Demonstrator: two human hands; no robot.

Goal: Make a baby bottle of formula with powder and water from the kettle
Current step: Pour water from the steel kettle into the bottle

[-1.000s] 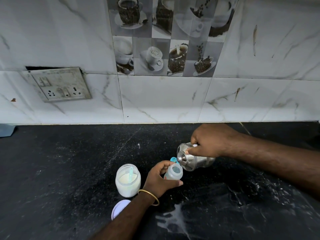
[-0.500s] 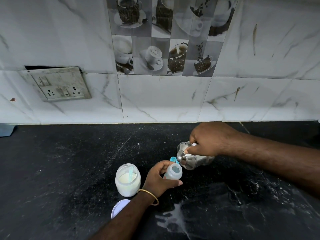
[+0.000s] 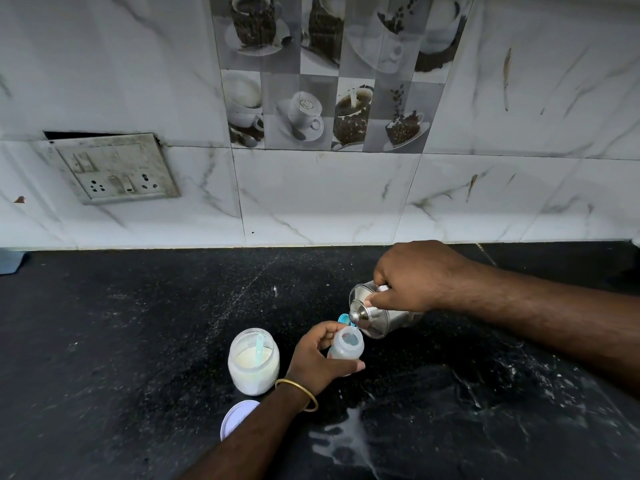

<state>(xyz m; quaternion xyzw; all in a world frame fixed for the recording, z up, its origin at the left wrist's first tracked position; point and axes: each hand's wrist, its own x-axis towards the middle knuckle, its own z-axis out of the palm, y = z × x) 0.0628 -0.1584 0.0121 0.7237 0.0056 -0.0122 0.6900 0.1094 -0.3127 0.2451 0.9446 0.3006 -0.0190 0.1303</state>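
Near the front edge of the black stone tabletop (image 3: 104, 341), the left hand (image 3: 317, 358) grips a small translucent plastic baby bottle (image 3: 347, 347) — upright, mouth open. The right hand (image 3: 412, 277) clasps a tilted steel kettle (image 3: 379, 315) (spout over the bottle's mouth). A glass powder jar (image 3: 252, 362) stands just left.

A black stone counter with white specks and things standing on it

The black stone counter (image 3: 138, 341) fills the lower half of the frame. A clear glass jar of white powder (image 3: 253, 362) stands low in the middle, a round white lid (image 3: 235, 415) lies flat just below it, and a wet white smear (image 3: 341, 441) sits to the lower right.
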